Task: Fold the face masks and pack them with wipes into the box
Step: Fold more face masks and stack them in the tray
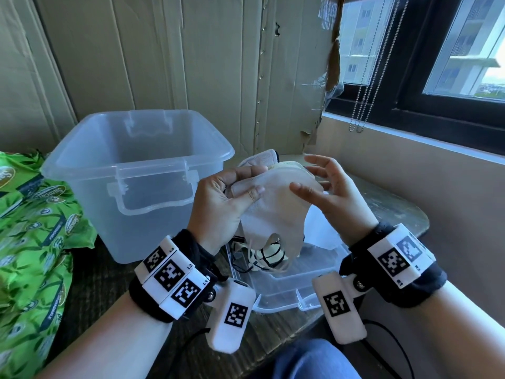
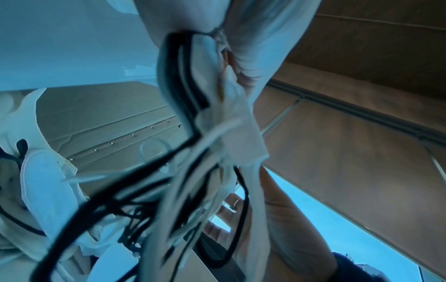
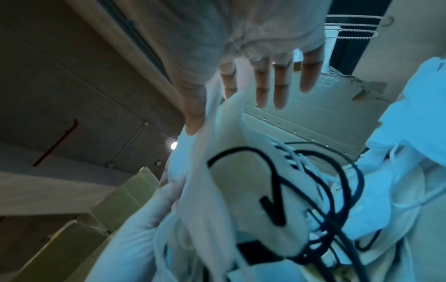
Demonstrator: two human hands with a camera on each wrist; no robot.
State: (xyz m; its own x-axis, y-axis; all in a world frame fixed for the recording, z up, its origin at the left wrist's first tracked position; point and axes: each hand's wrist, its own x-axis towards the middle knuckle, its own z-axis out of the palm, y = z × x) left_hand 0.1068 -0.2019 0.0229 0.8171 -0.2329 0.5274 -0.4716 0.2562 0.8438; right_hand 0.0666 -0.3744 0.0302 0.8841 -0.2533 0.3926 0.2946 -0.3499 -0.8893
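centrally, left hand (image 1: 218, 203) pinching stacked masks (image 1: 276, 209) with thumb and curled fingers, right hand (image 1: 330, 192) fingers spread, touching masks, beside clear box (image 1: 136, 160)

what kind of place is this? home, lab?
Probably a room in a high-rise flat, not a lab: a window looking out on apartment blocks, flattened cardboard covering the wall, and a small worn table with a plastic box and wipe packs.
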